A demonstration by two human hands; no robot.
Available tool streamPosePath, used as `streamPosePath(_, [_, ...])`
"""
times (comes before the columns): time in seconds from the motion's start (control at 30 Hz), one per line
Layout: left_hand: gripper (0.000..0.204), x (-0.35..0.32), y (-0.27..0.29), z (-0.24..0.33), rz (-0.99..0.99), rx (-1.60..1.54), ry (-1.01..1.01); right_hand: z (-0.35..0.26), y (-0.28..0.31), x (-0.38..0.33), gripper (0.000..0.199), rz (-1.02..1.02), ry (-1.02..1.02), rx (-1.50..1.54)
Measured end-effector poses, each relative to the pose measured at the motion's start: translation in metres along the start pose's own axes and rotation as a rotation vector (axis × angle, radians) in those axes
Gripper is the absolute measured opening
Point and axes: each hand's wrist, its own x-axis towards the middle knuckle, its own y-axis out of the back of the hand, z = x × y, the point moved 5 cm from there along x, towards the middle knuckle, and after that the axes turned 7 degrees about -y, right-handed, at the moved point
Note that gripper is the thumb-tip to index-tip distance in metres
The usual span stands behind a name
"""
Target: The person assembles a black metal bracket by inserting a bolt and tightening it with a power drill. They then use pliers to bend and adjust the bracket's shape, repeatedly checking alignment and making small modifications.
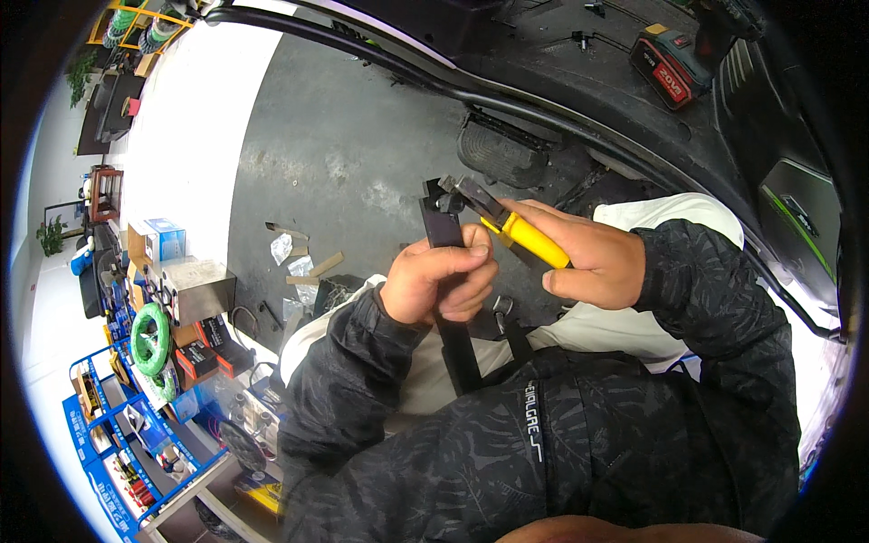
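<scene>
My left hand (pixel 439 276) is closed around a flat black bar (pixel 444 231) held upright before my chest, the thumb pressed across its face. In my right hand (pixel 597 258) are pliers with yellow handles (pixel 534 246), the fingers wrapped round the grips. The metal jaws are at the bar's top end, beside a small dark piece there; whether they bite on it I cannot tell. Lower down, the bar runs toward my lap. Near it, a dark piece with a rounded metal end (pixel 503 308) stands between my legs.
A cordless tool with a red and black battery (pixel 668 68) lies on the dark vehicle panel at the upper right. Below the black frame edge is a dark ribbed pad (pixel 501 152). Scraps (pixel 312 267) litter the grey floor. Blue shelving (pixel 136 434) and a green coil (pixel 150 339) stand left.
</scene>
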Motion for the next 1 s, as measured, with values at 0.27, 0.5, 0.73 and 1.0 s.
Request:
streamPosePath(0.27, [0.017,0.007,0.008,-0.02,0.035,-0.046,0.043,0.006,-0.005,0.0,0.086,0.049,-0.034,-0.053])
streamPosePath(0.5, [0.028,0.01,0.014,-0.022,0.054,-0.01,0.085,0.018,-0.01,0.004,0.081,-0.097,-0.226,0.218])
streamPosePath(0.73, [0.032,0.016,0.019,-0.027,0.139,0.032,0.109,0.014,-0.012,0.001,0.077,-0.042,-0.277,0.136])
streamPosePath(1.0, [0.038,0.016,0.026,-0.031,0.235,0.119,0.125,0.015,-0.013,0.004,0.058,-0.054,-0.285,0.183])
